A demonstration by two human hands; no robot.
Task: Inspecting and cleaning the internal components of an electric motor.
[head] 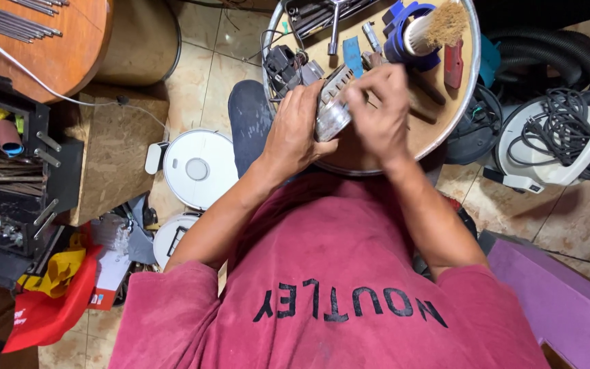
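Both hands are up over the near edge of the round table [445, 109]. The left hand [298, 130] is wrapped around a grey metal part [331, 109], gripping it from the side. The right hand [377, 109] has its fingers curled onto the same part from above. A brush [438, 27] lies farther back, and a white round robot vacuum [199, 167] sits on the floor.

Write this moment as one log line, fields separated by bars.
left hand: holds metal part | right hand: on same part | place: over round table | nearby: brush, white disc robot on floor
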